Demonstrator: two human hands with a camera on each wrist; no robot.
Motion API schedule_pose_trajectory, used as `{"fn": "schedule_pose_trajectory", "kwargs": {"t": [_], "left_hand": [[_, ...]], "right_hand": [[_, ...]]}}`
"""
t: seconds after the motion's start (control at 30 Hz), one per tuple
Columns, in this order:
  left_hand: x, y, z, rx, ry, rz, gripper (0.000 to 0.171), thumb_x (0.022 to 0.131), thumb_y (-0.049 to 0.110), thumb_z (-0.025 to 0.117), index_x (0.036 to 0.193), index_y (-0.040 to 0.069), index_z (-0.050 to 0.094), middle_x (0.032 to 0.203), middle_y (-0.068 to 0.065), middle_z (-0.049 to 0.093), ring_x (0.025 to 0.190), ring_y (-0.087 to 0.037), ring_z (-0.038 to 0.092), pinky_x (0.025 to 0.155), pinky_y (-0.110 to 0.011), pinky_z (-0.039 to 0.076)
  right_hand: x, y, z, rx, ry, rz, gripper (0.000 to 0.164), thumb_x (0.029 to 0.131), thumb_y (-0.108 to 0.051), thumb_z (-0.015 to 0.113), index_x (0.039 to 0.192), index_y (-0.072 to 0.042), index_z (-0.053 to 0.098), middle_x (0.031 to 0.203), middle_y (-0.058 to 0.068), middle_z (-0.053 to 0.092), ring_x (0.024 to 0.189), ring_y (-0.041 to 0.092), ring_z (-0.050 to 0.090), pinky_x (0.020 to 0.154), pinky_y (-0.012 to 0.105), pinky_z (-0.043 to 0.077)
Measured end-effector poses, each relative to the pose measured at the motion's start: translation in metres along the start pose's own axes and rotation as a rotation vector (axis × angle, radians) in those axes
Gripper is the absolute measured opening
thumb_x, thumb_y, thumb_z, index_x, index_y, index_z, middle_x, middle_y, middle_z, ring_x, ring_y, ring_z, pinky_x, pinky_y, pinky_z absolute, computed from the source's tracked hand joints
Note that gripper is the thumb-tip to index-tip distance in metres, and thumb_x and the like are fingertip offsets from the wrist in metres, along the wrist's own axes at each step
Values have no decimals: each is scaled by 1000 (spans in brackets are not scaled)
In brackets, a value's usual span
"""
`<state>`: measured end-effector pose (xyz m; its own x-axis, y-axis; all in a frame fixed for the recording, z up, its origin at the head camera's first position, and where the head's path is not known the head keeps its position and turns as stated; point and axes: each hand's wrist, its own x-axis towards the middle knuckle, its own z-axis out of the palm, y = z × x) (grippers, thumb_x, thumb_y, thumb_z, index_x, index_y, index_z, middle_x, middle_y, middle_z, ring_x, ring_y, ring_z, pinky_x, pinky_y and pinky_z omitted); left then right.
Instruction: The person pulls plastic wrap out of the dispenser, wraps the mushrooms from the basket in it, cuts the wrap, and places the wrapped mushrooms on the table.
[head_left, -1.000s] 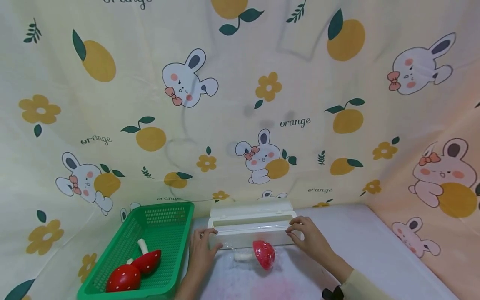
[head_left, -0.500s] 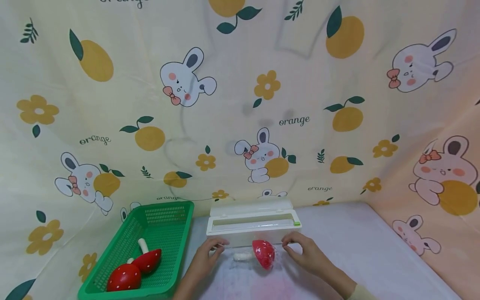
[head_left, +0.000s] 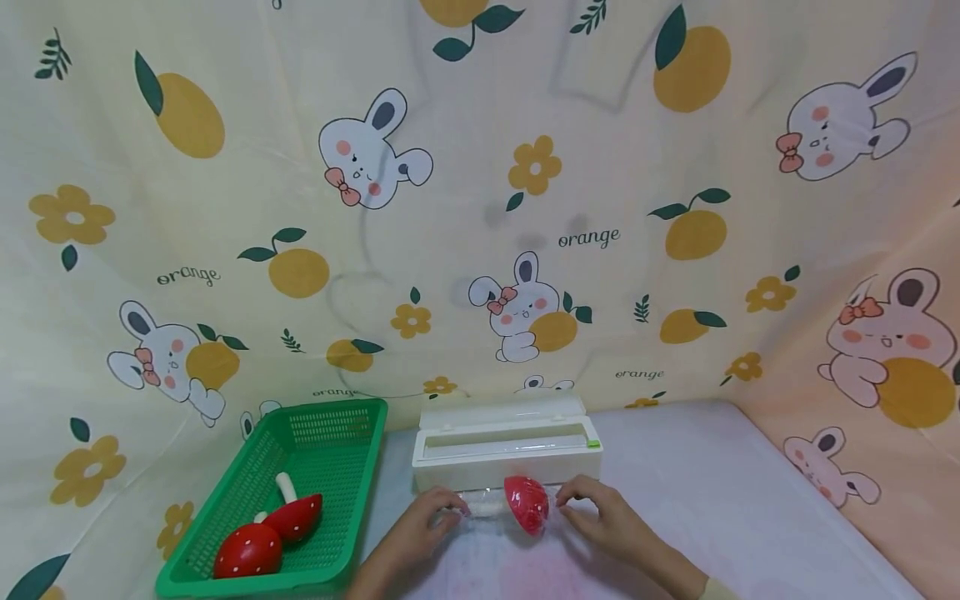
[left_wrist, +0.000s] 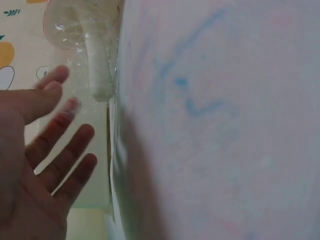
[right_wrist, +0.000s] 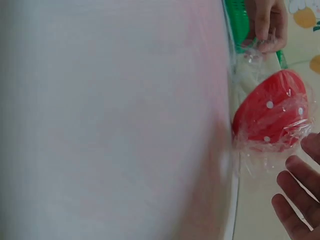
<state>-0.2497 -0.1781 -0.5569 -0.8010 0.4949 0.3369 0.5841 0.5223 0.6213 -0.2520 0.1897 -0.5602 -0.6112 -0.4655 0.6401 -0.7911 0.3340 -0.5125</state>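
A mushroom (head_left: pixel 527 504) with a white-dotted red cap and pale stem lies sideways in clear cling film in front of the white box. My left hand (head_left: pixel 427 525) is at the stem end. In the right wrist view its thumb and finger pinch the gathered cling film (right_wrist: pixel 252 57); the left wrist view shows its other fingers spread. My right hand (head_left: pixel 603 517) is beside the cap, with fingertips close to the loose film there. Its visible fingers look fairly straight in the right wrist view, and that frame's edge cuts off part of the hand.
The long white box (head_left: pixel 506 471), a cling film dispenser with its lid raised, stands behind the mushroom. Inside is a film roll (head_left: pixel 502 447). A green basket (head_left: pixel 367 467) on the left holds two more red mushrooms (head_left: pixel 247 552). A printed cloth (head_left: pixel 450 250) hangs behind the table.
Both hands have come away from the box front toward the wrapped mushroom's ends. My left hand has taken the film at the stem end; the right has moved inward beside the cap.
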Motion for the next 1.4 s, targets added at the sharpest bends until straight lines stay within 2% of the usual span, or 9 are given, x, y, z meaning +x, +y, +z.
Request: {"fn": "schedule_pose_trajectory", "kwargs": {"t": [0.23, 0.47, 0.57, 0.63, 0.77, 0.9, 1.07, 1.27, 1.4], "left_hand": [[0, 3, 4, 106, 2, 43, 6, 101, 15, 75, 105, 19, 79, 114, 5, 68, 112, -17, 65, 101, -42, 54], [5, 9, 9, 209, 2, -21, 12, 103, 31, 73, 98, 24, 81, 106, 11, 66, 103, -12, 65, 94, -37, 55], [10, 12, 14, 238, 30, -71, 6, 96, 26, 82, 95, 25, 76, 101, 11, 65, 98, -11, 64, 86, -35, 55], [14, 14, 17, 263, 51, -96, 21, 88, 23, 90, 98, 24, 72, 102, 9, 64, 98, -13, 62, 84, -35, 54], [24, 17, 23, 320, 65, -101, 47, 79, 18, 96, 118, 21, 71, 121, 3, 65, 116, -21, 63, 97, -41, 55], [31, 21, 27, 309, -14, -116, 59, 82, 14, 93, 136, 18, 70, 135, -2, 68, 131, -28, 62, 109, -48, 51], [38, 26, 31, 289, -135, -193, 38, 88, 10, 86, 125, 17, 79, 119, 2, 76, 119, -20, 68, 104, -44, 55], [47, 26, 35, 309, -127, -195, 25, 88, 4, 85, 108, 18, 86, 98, 7, 80, 96, -11, 72, 88, -35, 60], [49, 24, 35, 301, -108, -194, 22, 87, 4, 85, 104, 17, 86, 93, 7, 78, 91, -10, 71, 84, -34, 60]], "right_hand": [[1, 0, 6, 27, 4, 4, 19, 97, 0, 77, 108, -16, 75, 105, -5, 77, 100, 17, 74, 93, 32, 59], [4, 0, 11, 36, -18, 104, 19, 93, -4, 82, 103, -19, 76, 101, -9, 76, 98, 14, 72, 87, 39, 62], [6, 0, 12, 51, -12, 172, 17, 93, -10, 85, 101, -18, 72, 97, -8, 74, 94, 11, 71, 83, 39, 62], [8, 0, 14, 66, -6, 220, 21, 91, -14, 87, 102, -16, 69, 96, -6, 73, 89, 12, 69, 80, 36, 61], [11, 1, 15, 65, -16, 252, 40, 87, -15, 90, 119, -6, 67, 107, 8, 69, 88, 22, 65, 74, 34, 58], [14, 0, 15, 107, -128, 258, 62, 95, -17, 83, 148, -1, 58, 137, 23, 64, 113, 39, 66, 91, 41, 62], [14, -1, 17, 207, -286, 341, 63, 107, -21, 66, 163, -5, 43, 154, 26, 55, 134, 37, 62, 107, 40, 55], [17, 1, 19, 207, -256, 301, 59, 105, -17, 69, 157, 3, 49, 151, 30, 57, 128, 37, 68, 102, 35, 58], [19, 3, 20, 194, -232, 344, 58, 102, -15, 73, 153, 3, 54, 146, 27, 62, 121, 33, 72, 98, 33, 59]]}}
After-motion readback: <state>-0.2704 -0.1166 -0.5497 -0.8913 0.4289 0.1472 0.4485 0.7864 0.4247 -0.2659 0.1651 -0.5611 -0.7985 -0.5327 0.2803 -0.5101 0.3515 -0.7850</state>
